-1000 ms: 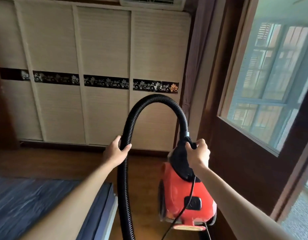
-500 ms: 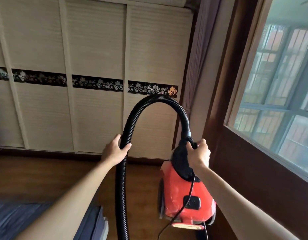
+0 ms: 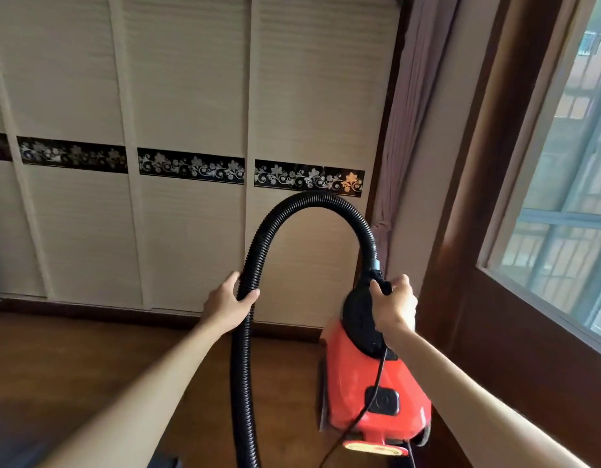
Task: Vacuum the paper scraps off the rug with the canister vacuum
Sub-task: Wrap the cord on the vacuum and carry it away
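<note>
Since the head camera faces the wall rather than the ground, the left of the view holds only pale wardrobe doors (image 3: 73, 96) crossed by a black floral band (image 3: 191, 170), with bare wooden floor (image 3: 56, 366) beneath them. Neither the rug nor the paper scraps show anywhere, so where they lie cannot be told from here. Moving right, the left hand (image 3: 228, 304) has its fingers and thumb curled round the ribbed black hose (image 3: 312, 197) on its descending leg, just under where the arch begins. That hold looks meant to stop the loop from swinging or dragging. The hose's lower run leaves the bottom edge, so no nozzle can be seen. From that hand the hose climbs, bends over and drops into the raised nose of the red canister vacuum (image 3: 353, 366), which stands tilted nose-up. The right hand (image 3: 395, 307) is wrapped tight round the black handle (image 3: 380, 285) at the top. It reads as a carrying grip that takes the machine's weight, though whether the rear end touches the floor is unclear. A power cord (image 3: 380, 369) trails from beneath that hand down across the red body and off the frame. It hangs loose, probably unplugged or with slack. Right of the vacuum hangs a curtain (image 3: 403, 130). Past it are dark wood panelling (image 3: 495, 332), which the canister is just beside, and a window (image 3: 562, 197). Cleaning itself appears not yet begun.
</note>
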Motion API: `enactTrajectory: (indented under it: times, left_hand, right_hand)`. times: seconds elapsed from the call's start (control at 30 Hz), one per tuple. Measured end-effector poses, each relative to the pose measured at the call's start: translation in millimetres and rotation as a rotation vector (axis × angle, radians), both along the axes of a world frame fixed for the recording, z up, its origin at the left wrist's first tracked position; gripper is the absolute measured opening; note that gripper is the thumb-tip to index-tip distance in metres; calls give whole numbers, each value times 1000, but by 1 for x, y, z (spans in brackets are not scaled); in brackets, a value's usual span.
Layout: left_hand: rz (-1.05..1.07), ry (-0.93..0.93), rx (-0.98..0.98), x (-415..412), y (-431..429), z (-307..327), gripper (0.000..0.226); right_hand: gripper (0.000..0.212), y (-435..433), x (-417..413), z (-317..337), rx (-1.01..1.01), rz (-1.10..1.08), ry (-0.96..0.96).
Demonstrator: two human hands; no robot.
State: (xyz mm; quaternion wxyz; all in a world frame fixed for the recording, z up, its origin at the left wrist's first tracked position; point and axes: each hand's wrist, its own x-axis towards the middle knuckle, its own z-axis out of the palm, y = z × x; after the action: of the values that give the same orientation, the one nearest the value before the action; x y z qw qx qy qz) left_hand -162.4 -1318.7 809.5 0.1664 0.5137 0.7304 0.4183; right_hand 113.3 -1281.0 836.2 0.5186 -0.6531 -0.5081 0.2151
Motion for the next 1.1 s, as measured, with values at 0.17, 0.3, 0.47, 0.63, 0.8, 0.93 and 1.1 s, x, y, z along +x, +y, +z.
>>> enactTrajectory:
  times: [0.17,0.3,0.47,0.63,0.8,0.93,1.1]
  left_hand:
    - [49,-14,-18,-3,77,-3,67]
    - [75,-12,-22,-11,123,-11,67]
    - [115,-8,-28,-29,170,-14,67]
    - [112,6,-37,-54,224,-20,64]
    - [87,-1,-44,-81,294,-34,66]
    - [61,-9,-51,-111,359,-40,68]
    - [20,14,-66,-140,435,-41,68]
  right_hand:
    - [27,83,-9,-3,10,57,-16]
    - [27,137,-17,-8,11,90,-20]
    - [28,193,-35,-12,-13,131,-33]
    - [27,247,-58,-21,-37,144,-20]
    - [27,312,-87,-33,-64,134,-12]
    - [25,371,-115,-41,-64,113,0]
    - [25,438,-145,-45,-54,65,17]
